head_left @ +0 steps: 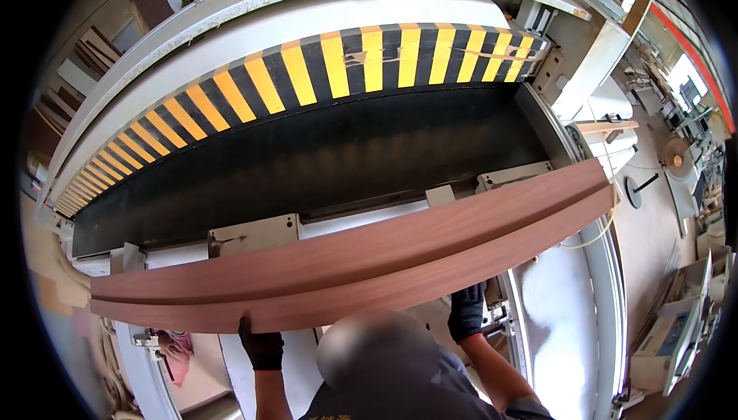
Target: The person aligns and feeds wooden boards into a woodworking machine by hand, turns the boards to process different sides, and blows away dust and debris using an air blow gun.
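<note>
A long reddish-brown wooden board with a stepped ridge along its length lies crosswise before me, its right end higher in the view. My left hand, in a black glove, grips the near edge, with the thumb up against the face and the other fingers hidden beneath. Farther right, my right hand, gloved too, holds the same edge from below; its fingertips are hidden under the wood. Behind the board stands a large machine with a dark opening.
A yellow-and-black striped bar spans the machine above the opening. Pale metal blocks sit along its front edge. A reddish cloth hangs at lower left. On the right floor stand a fan and stacked boxes.
</note>
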Demonstrator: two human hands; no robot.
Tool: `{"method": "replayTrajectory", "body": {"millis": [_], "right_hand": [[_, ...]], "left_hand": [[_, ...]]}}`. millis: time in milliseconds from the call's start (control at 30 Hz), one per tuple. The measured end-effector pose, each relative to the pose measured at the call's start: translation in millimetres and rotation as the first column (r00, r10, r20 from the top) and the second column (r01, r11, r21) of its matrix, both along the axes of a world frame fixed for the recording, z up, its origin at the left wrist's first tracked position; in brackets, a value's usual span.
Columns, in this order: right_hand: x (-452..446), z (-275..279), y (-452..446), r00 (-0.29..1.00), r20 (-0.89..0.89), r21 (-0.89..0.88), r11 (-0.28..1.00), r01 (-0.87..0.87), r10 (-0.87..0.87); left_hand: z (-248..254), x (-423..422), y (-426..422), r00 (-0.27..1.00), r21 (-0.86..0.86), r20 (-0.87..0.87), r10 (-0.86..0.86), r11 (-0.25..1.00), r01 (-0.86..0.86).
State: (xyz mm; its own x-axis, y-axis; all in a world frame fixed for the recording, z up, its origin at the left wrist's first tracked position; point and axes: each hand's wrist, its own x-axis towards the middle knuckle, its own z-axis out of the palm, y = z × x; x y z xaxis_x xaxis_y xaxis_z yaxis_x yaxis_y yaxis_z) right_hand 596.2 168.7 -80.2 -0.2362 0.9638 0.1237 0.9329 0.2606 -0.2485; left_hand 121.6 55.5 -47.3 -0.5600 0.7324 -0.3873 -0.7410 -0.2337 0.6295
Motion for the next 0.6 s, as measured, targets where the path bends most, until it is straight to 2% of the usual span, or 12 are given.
{"method": "replayTrajectory", "body": {"millis": [67, 233, 333, 367, 400, 467, 533, 567, 600], "right_hand": [[-1, -7, 0, 0.999, 0.038, 0.035, 0.999, -0.001, 0.0], [0, -11, -3, 1.0, -0.016, 0.035, 0.999, 0.025, -0.025], [10, -17, 0, 0.99, -0.116, 0.049, 0.996, -0.071, 0.077], [8, 4, -2, 0.983, -0.166, 0.017, 0.997, -0.078, 0.08], [12, 8, -2, 0.985, -0.158, 0.062, 0.996, -0.062, 0.071], [23, 23, -7, 0.941, -0.336, 0.027, 0.998, 0.05, -0.038], [39, 11, -8, 0.867, -0.487, 0.113, 0.977, 0.181, -0.104], [49, 16, -9, 0.718, -0.685, 0.086, 0.965, 0.246, -0.122], [44, 10, 2, 0.477, -0.857, -0.058, 0.955, 0.291, -0.197]], "left_hand": [[3, 1, 1, 1.0, 0.003, 0.004, 0.003, 1.0, -0.003], [-1, -3, 0, 0.999, 0.011, 0.011, -0.052, 0.999, 0.052], [7, 2, 5, 0.999, 0.027, -0.032, -0.023, 0.999, 0.024], [8, -2, 4, 0.999, 0.042, -0.046, 0.001, 0.999, 0.001], [6, -4, 2, 1.0, 0.039, -0.017, -0.021, 0.999, 0.021], [2, -6, -2, 0.996, 0.037, 0.049, -0.07, 0.997, 0.068], [4, -5, -2, 0.997, 0.02, 0.028, -0.069, 0.997, 0.068], [-1, 5, -5, 0.997, 0.001, 0.049, -0.057, 0.998, 0.057], [4, -2, 0, 0.998, -0.002, 0.038, -0.046, 0.999, 0.046]]}}
